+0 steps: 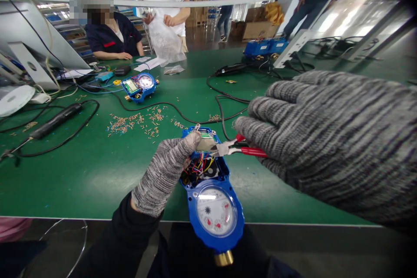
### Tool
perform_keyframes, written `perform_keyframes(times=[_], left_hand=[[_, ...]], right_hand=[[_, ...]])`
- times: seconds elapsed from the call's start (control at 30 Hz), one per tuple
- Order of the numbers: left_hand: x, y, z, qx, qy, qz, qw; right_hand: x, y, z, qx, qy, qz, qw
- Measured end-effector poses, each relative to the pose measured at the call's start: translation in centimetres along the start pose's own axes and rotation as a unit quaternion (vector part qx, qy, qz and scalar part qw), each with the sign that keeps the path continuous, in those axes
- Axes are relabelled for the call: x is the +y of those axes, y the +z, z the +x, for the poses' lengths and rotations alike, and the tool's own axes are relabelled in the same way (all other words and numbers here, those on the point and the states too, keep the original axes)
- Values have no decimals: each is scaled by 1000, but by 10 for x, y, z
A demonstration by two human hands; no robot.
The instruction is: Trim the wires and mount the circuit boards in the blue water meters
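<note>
Meter (pixel 216 210) overhangs the near edge of the bench (pixel 81 173), its open end clasped in the partly closed left hand (pixel 161 173); the right hand (pixel 319 139) is closed round pliers (pixel 223 148), tips near the wires (pixel 203 165). Probably heavy, rigid; hold its blue sides (exposed wires look fragile). Screws (pixel 121 124) lie beyond.

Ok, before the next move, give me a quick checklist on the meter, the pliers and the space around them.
1. Left hand holding the blue meter: ok.
2. Red-handled pliers held in right hand: ok.
3. Meter fully over the table: not ok, its dial end sticks out past the near edge.
4. Wires covered: not ok, they lie exposed.
5. Plier jaws clear of wires: cannot tell.
6. Black-handled tool away from meter: ok, off to the left.
</note>
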State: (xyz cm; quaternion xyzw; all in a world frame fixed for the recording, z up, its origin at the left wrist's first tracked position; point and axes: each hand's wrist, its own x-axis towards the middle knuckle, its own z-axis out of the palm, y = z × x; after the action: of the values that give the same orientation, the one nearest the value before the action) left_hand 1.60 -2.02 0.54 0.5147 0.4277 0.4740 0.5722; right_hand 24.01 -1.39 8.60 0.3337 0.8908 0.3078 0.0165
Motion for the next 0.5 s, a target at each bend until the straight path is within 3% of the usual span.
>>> perform_keyframes(times=[0.3, 0.5], left_hand=[[-9, -2, 5, 16, -1, -12, 1000], [-5, 0, 0, 11, -8, 11, 1000]], right_hand=[[-19, -14, 2, -20, 44, -3, 999], [-9, -6, 4, -39, 40, 55, 997]])
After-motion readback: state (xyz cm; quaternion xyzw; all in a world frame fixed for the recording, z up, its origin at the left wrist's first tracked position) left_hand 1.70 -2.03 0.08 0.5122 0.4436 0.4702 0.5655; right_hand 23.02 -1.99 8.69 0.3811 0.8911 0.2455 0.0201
